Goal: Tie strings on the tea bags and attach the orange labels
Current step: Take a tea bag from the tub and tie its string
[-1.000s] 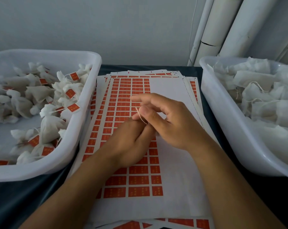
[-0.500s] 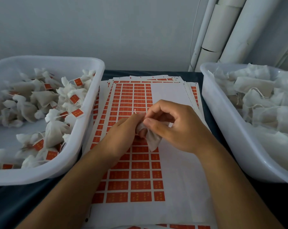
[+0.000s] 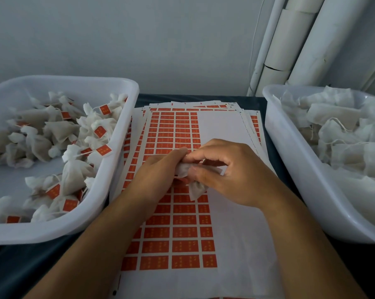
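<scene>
Both hands meet over a sheet of orange labels [image 3: 182, 231] at the middle of the table. A small white tea bag [image 3: 195, 188] hangs between them, its lower corner pointing down at the sheet. My left hand [image 3: 158, 175] pinches the bag's gathered top from the left. From the right, my right hand [image 3: 231, 175] grips the same top with thumb and curled fingers. The string is hidden by my fingers.
A white tub [image 3: 91, 216] on the left holds several tied tea bags with orange labels. A second white tub [image 3: 294, 169] on the right holds untied bags with loose strings. More label sheets [image 3: 253, 124] lie stacked underneath. White pipes [image 3: 290, 50] stand against the back wall.
A second ago my right hand held a string up above my left hand. Now both hands have drawn together and close on the tea bag's top, and the view has tilted slightly.
</scene>
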